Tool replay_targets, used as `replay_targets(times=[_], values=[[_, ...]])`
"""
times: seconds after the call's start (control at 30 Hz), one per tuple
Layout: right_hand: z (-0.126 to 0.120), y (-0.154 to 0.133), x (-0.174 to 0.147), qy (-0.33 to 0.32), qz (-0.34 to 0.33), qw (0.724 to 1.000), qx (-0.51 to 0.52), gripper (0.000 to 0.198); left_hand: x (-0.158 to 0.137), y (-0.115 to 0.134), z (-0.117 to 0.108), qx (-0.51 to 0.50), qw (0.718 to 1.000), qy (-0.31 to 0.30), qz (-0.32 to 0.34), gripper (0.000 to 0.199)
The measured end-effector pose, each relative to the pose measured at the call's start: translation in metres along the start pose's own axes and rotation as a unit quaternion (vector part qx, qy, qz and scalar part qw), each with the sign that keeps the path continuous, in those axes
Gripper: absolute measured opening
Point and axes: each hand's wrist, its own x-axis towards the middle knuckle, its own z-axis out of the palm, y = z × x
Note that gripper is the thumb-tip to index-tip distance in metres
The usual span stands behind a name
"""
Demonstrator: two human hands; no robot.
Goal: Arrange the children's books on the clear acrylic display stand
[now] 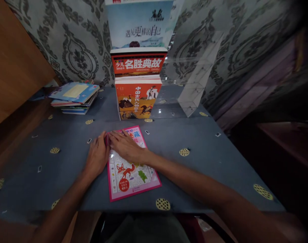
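A pink-bordered children's book (133, 175) with a red fox on its cover lies flat on the grey-blue tablecloth (206, 152) in front of me. My left hand (96, 157) rests on the cloth against the book's upper left edge, fingers at its corner. My right hand (126, 146) lies palm down across the top of the cover, fingers pointing left toward the same corner. Whether the fingers pinch the edge, I cannot tell.
Three books stand upright in a clear acrylic rack (191, 87) at the back: an orange one (138, 98), a red one (138, 62), a pale blue one (140, 23). A stack of thin books (75, 96) lies at the back left. The table's front edge is near me.
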Motion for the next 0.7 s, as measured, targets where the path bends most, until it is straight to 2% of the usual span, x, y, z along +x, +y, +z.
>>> replay_targets(times=[0.2,0.33,0.5,0.7], values=[[-0.015,0.039,-0.021,0.011,0.067,0.998,-0.010,0.046,0.002,0.005,-0.001,0.015,1.000,-0.014,-0.012,0.043],[-0.022,0.078,-0.044,0.044,0.063,0.996,0.041,0.046,0.001,0.005,-0.005,0.033,0.999,-0.036,-0.003,0.042],[-0.021,0.109,-0.058,0.054,0.047,0.992,0.106,0.047,0.009,0.009,-0.010,0.070,0.995,-0.060,0.048,0.037],[-0.018,0.111,-0.055,0.069,0.045,0.988,0.129,0.047,0.035,0.036,0.005,0.023,0.975,-0.146,0.166,0.044]])
